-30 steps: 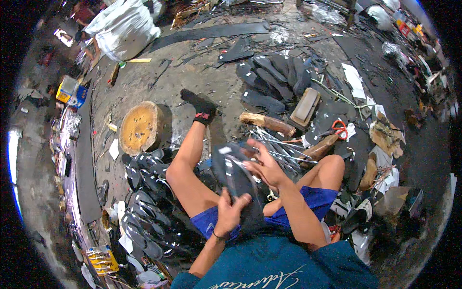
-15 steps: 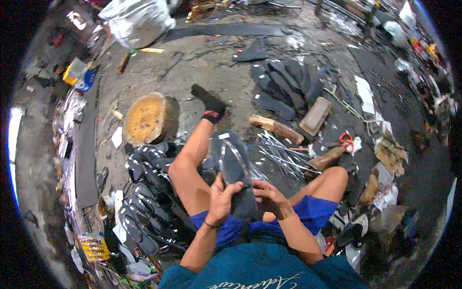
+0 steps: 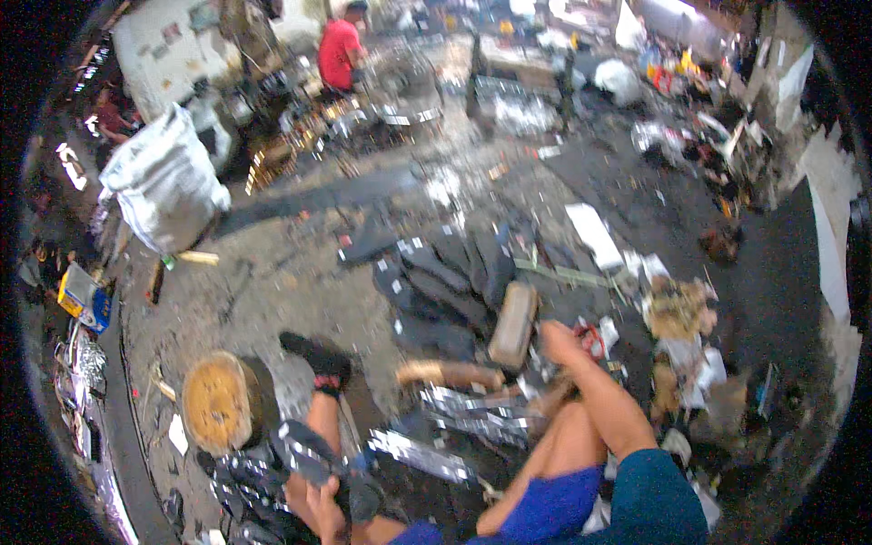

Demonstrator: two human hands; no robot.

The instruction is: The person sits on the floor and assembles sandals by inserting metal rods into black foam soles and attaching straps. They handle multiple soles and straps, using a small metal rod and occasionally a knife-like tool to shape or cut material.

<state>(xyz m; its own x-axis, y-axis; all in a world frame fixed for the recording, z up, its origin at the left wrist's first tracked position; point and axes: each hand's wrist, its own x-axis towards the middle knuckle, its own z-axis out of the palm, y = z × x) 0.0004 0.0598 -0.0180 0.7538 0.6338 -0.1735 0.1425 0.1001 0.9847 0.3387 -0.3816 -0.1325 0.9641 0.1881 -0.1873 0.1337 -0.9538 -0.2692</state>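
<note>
My left hand [image 3: 325, 507] grips a black sandal [image 3: 307, 451] with a pale label at its end, held low over the pile of black sandals [image 3: 241, 481]. My right hand [image 3: 559, 345] reaches forward, beside a worn greyish block [image 3: 514, 324] and close to red-handled scissors [image 3: 595, 339]. Motion blurs its fingers, so I cannot tell whether they hold anything. Several dark soles [image 3: 445, 277] with white labels lie fanned out beyond the block. Shiny strips [image 3: 427, 454] lie on the floor between my legs.
A round wooden chopping block [image 3: 218, 400] stands at the left. A wooden log piece [image 3: 450, 373] lies in front of the soles. A full white sack [image 3: 168, 182] is at the far left. A person in a red shirt [image 3: 338, 59] sits far back. Scraps litter the right side.
The view has tilted up and swung right, bringing the far room into sight. My right hand has left the sandal and stretched out forward right. The left hand keeps the sandal.
</note>
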